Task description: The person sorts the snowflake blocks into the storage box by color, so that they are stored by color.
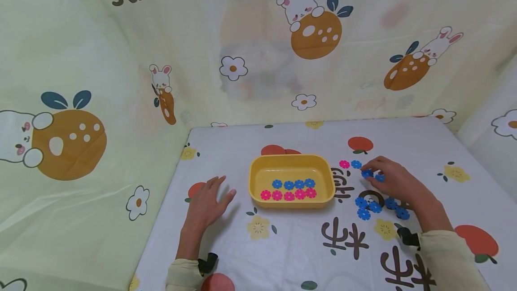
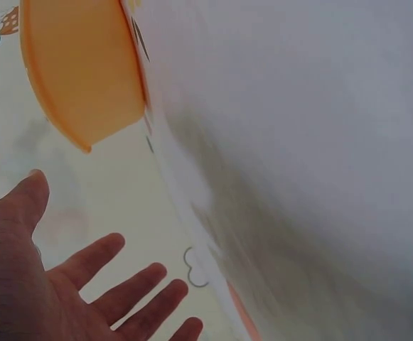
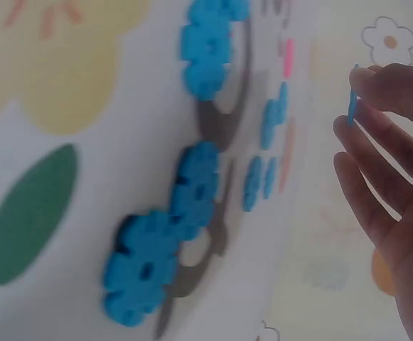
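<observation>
My right hand (image 1: 395, 181) pinches a blue flower-shaped disc (image 3: 352, 103) between thumb and finger, seen edge-on in the right wrist view. Under and around this hand lie more blue flower-shaped discs (image 1: 375, 207), several in a loose group nearer me. A pink flower-shaped disc (image 1: 344, 164) sits farther back, beside a blue one. To the left stands a yellow tray (image 1: 291, 161), holding a row of blue discs (image 1: 299, 184) behind a row of pink discs (image 1: 289, 196). Left of the tray, my left hand (image 1: 205, 205) holds nothing, its fingers spread.
A white cloth (image 1: 282, 246) printed with fruit, flowers and dark lettering covers the table. Pale curtains (image 1: 250, 26) with rabbit prints hang behind it and at both sides. Dark straps (image 1: 408, 237) show at both cuffs.
</observation>
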The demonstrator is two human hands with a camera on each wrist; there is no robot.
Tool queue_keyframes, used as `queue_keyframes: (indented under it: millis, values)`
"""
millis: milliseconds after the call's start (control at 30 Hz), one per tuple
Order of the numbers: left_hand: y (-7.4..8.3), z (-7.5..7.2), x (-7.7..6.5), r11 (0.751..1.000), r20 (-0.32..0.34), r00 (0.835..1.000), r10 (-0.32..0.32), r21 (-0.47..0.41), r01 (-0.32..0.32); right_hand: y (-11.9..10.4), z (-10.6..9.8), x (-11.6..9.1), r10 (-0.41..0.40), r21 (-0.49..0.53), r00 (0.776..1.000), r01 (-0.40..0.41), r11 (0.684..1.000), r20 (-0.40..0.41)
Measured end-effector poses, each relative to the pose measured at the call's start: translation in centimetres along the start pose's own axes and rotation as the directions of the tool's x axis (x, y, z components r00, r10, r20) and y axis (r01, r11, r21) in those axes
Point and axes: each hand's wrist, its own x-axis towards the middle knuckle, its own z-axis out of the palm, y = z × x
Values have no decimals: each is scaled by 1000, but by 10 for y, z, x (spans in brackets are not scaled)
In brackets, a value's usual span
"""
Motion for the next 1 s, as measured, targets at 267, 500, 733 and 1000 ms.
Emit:
queue_keyframes:
  millis: [267,500,733,1000]
  values:
    - [1,0,-1,1000,-6,1000,-4,-7,4,-6,-8,0,-21,-8,1000,21,1000,-17]
    - [3,-1,-1,1000,-4,1000,-4,-13,4,-10,-8,0,-55,5,998,56,998,-25]
    - [1,1,-2,1000,-14,1000,4,-10,-4,-21,-7,4,-102,-12,994,101,995,-48]
    - [1,2,-2,1000,-10,1000,-1,-7,1,-38,-5,11,-126,-23,990,125,992,-63]
